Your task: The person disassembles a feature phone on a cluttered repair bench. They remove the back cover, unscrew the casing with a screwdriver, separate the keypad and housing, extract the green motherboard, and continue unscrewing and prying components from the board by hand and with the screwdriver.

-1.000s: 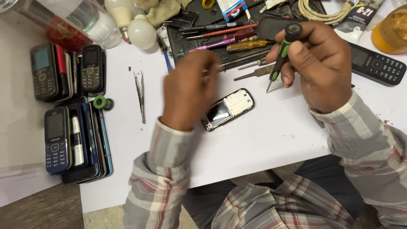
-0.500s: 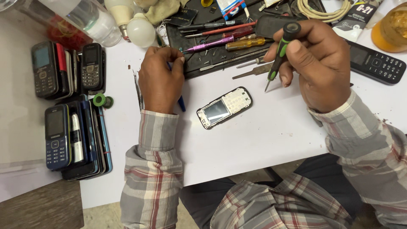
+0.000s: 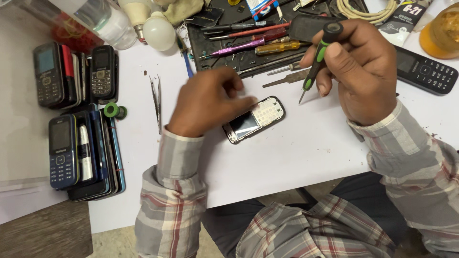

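Where the white work surface [image 3: 296, 157] meets the person's lap, two plaid sleeves extend forward over it. The left hand [image 3: 208, 101], blurred in the frame, sits with fingers curled loosely and holds nothing that can be made out; its fingertips lie at the left edge of the opened phone [image 3: 254, 119], though actual contact cannot be confirmed. That phone lies flat near the centre of the surface, tilted diagonally, its small screen and bare keypad membrane facing up. The right hand [image 3: 366, 71] is closed around a green-and-black screwdriver [image 3: 317, 59], held nearly upright with the tip pointing down, above the surface and just right of the phone, not touching it. Left of the left hand, a pair of tweezers [image 3: 156, 102] lies on the surface, with a small green roll [image 3: 114, 110] beyond it. Stacks of handsets [image 3: 71, 148] occupy the left side. A black keypad phone [image 3: 423, 71] rests to the right, behind the right hand. Further back, a dark tool tray [image 3: 248, 40] carries screwdrivers, and two white bulbs [image 3: 153, 26] sit beside a clear bottle [image 3: 103, 21].
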Demonstrator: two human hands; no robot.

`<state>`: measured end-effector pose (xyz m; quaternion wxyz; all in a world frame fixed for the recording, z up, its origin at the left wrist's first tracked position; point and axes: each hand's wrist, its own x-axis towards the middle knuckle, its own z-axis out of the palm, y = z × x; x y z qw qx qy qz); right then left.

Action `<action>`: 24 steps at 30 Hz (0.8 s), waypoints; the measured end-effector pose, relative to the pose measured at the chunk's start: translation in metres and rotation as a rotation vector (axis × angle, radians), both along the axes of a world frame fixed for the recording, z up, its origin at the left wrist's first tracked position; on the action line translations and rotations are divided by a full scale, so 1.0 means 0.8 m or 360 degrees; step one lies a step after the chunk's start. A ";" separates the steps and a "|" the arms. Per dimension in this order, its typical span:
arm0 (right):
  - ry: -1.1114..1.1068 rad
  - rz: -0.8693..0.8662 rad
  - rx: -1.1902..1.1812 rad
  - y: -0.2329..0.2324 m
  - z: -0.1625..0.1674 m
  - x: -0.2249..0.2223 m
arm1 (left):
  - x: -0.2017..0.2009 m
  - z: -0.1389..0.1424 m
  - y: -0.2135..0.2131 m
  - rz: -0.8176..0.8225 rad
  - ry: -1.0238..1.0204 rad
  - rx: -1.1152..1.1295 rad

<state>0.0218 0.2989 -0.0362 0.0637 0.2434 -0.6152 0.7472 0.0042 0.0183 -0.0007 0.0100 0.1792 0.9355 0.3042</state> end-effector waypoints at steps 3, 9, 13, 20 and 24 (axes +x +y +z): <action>0.0019 -0.0020 -0.0001 -0.004 0.004 -0.001 | 0.008 -0.002 0.013 -0.0124 0.0002 -0.0147; -0.0103 -0.0155 -0.0018 -0.013 0.011 0.004 | 0.014 -0.001 0.014 -0.0035 -0.0090 -0.0228; -0.0077 -0.0167 -0.0032 -0.017 0.010 0.002 | 0.017 0.000 0.016 0.0014 0.0024 -0.0082; -0.0025 -0.0170 -0.0020 -0.016 0.004 0.000 | 0.025 -0.022 0.038 -0.0117 0.0348 0.0029; -0.0028 -0.0172 -0.0025 -0.015 0.002 -0.002 | 0.023 -0.039 0.045 0.0083 0.0477 0.0058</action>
